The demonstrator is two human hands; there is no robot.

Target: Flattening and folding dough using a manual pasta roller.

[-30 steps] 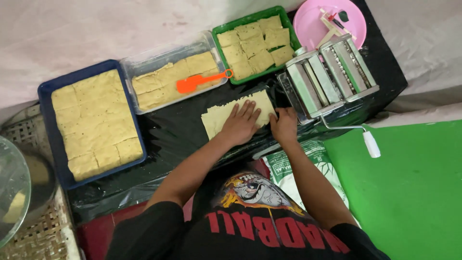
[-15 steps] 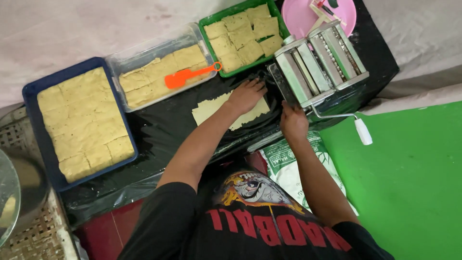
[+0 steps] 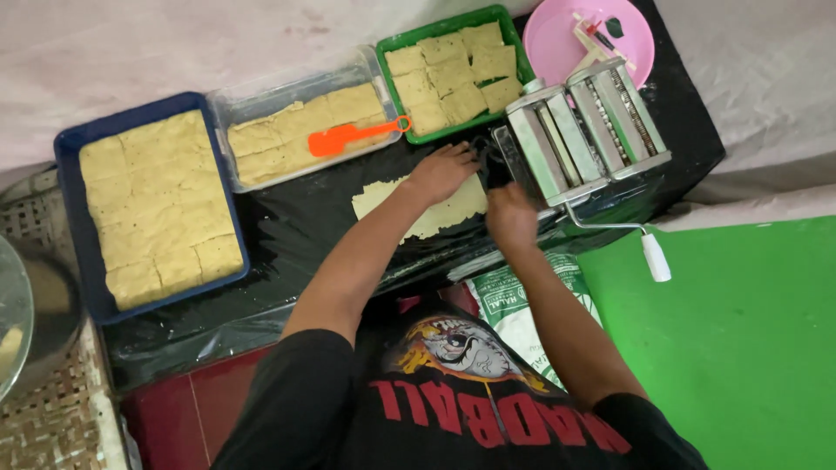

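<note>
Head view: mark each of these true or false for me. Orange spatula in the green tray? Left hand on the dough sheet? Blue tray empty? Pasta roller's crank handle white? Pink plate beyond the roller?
1. The orange spatula lies in the green tray. False: it lies in the clear tray, on the dough there.
2. The left hand rests on the dough sheet. True.
3. The blue tray is empty. False: it is filled with cut dough squares.
4. The pasta roller has a crank with a white handle. True.
5. The pink plate sits beyond the roller. True.
</note>
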